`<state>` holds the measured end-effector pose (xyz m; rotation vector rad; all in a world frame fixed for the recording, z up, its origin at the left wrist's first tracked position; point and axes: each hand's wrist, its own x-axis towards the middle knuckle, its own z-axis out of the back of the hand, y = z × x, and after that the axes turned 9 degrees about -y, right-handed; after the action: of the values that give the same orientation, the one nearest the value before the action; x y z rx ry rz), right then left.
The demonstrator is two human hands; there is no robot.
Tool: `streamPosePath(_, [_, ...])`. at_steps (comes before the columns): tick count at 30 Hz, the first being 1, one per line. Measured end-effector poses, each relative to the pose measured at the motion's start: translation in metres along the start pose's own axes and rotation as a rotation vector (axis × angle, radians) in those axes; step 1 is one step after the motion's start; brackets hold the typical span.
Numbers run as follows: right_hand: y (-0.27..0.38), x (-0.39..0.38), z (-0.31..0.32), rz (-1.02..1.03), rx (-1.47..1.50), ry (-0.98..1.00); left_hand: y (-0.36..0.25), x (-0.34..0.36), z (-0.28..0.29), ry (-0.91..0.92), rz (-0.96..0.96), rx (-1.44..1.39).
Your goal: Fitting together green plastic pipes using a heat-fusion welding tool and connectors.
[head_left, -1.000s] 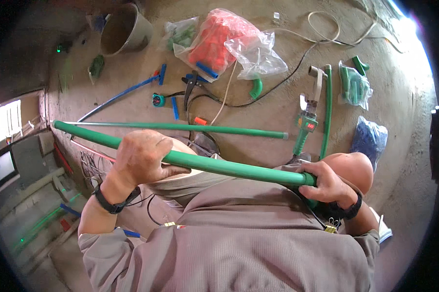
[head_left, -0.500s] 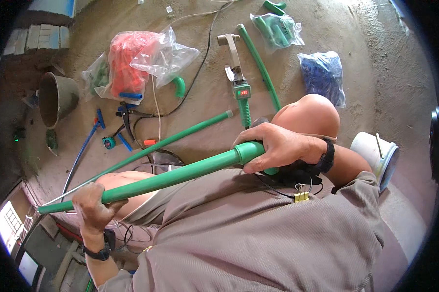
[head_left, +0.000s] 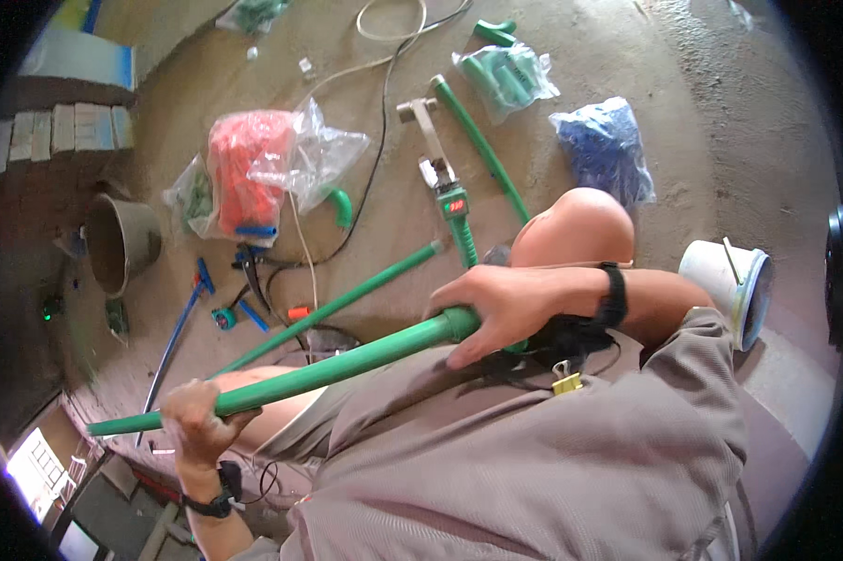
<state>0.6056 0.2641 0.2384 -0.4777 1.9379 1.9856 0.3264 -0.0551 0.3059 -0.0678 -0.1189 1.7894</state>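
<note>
A long green plastic pipe (head_left: 337,364) slants across my lap, its far-left end lower than the right one. Near that left end, my left hand (head_left: 200,418) is wrapped round it. My right hand (head_left: 506,304) closes over the wider green fitting at the pipe's right end, and the palm hides part of it. Just beyond my right hand lies a green pipe-welding tool (head_left: 457,224) with a lit red display and a metal heating head. A second green pipe (head_left: 365,287) rests on the floor beyond my lap, and another green pipe (head_left: 482,148) lies right of the tool.
Bags of red parts (head_left: 246,173), blue parts (head_left: 604,150) and green fittings (head_left: 507,77) lie on the concrete floor. Left stand a bucket (head_left: 122,245) and a blue pipe (head_left: 171,351); right, a white bucket (head_left: 721,280). A black cable (head_left: 380,131) curves past the red bag.
The view has shifted, so the floor items sit differently in the picture. Both hands still grip the green pipe, and my right hand has turned slightly over the fitting.
</note>
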Motion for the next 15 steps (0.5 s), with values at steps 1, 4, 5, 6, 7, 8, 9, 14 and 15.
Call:
streamPosePath(1, [0.009,0.010,-0.001,0.106,-0.153,0.073,0.003,0.010,0.015,0.077,-0.030,0.115])
streamPosePath(4, [0.055,0.056,-0.005,0.131,-0.454,0.177,0.019,0.050,0.039,-0.149,-0.122,0.356])
streamPosePath(5, [0.046,0.081,-0.004,0.316,-0.455,0.028,0.022,0.076,0.044,-0.352,-0.285,0.390])
streamPosePath(6, [0.034,0.100,0.008,0.505,-0.457,-0.121,0.008,0.104,0.052,-0.526,-0.301,0.469])
streamPosePath(7, [0.041,0.106,0.031,0.459,-0.456,-0.245,0.014,0.119,0.057,-0.640,-0.268,0.494])
streamPosePath(8, [0.052,0.107,0.059,0.400,-0.451,-0.373,0.016,0.136,0.055,-0.766,-0.240,0.467])
streamPosePath(9, [0.057,0.099,0.092,0.355,-0.555,-0.483,0.023,0.138,0.048,-0.753,-0.119,0.300])
streamPosePath(14, [-0.024,0.033,0.239,-0.023,-0.381,-0.680,0.069,0.126,-0.025,-0.060,0.411,-0.187])
streamPosePath(15, [-0.053,0.019,0.255,-0.070,-0.431,-0.695,0.089,0.116,-0.058,0.079,0.416,-0.249])
